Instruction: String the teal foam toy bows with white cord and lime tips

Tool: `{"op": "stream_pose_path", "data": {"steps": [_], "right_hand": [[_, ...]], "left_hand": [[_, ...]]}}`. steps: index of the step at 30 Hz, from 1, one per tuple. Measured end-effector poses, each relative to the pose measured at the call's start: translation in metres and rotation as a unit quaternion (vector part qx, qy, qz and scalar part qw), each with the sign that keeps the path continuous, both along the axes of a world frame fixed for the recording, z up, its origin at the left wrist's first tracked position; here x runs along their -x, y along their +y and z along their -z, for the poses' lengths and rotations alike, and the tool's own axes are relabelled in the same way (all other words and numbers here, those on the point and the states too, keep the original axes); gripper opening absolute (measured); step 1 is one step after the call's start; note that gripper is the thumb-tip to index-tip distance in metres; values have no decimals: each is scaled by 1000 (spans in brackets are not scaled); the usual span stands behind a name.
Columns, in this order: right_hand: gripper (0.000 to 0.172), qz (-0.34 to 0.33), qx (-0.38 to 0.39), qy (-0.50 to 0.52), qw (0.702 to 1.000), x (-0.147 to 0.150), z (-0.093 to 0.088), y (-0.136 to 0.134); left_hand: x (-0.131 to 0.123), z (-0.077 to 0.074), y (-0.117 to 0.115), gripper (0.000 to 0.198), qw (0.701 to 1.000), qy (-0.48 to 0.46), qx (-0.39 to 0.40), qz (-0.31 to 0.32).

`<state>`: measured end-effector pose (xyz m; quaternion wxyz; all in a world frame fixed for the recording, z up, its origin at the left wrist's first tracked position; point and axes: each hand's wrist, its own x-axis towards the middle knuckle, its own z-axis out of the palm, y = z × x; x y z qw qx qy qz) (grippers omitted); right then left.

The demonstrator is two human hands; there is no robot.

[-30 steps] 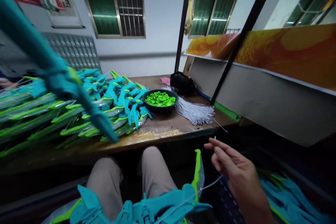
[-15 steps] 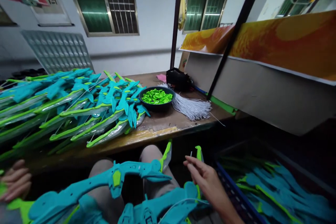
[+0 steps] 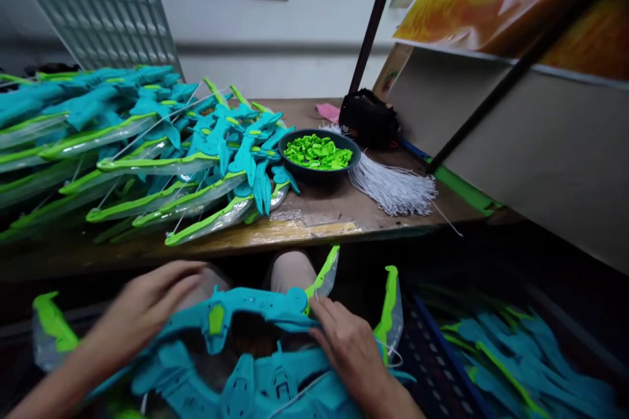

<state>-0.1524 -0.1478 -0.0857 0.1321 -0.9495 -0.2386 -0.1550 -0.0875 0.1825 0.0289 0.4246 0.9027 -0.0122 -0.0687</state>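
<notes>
A turquoise toy bow (image 3: 246, 301) with lime-green ends lies across my lap. Below it rests a second toy bow (image 3: 275, 380), partly covered. My left hand (image 3: 152, 301) hovers over the left part of the upper bow, its fingers stretched out, slightly blurred, with nothing visible in them. At the upper bow's right joint, the fingers of my right hand (image 3: 348, 340) are pinched together. A thin white string shows at those fingertips, and loose white string (image 3: 393, 353) loops beside the wrist. The palm side of my right hand is hidden.
Finished-looking toy bows (image 3: 147, 137) are heaped on the table (image 3: 314, 226) at left. A dark bowl (image 3: 319, 175) of green pieces stands beside white strings (image 3: 393, 186) and a black bag (image 3: 368, 118). A blue crate (image 3: 442, 353) with turquoise parts sits at right.
My left hand has moved right from the bow's left green end to above its body. My right hand has come down and left to the bow's right joint. The view has tilted down.
</notes>
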Motion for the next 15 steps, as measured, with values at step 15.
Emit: {"op": "stream_pose_path", "data": {"steps": [15], "right_hand": [[41, 74, -271, 24, 959, 15, -34, -30]], "left_hand": [[-59, 104, -256, 35, 841, 338, 406, 118]]}}
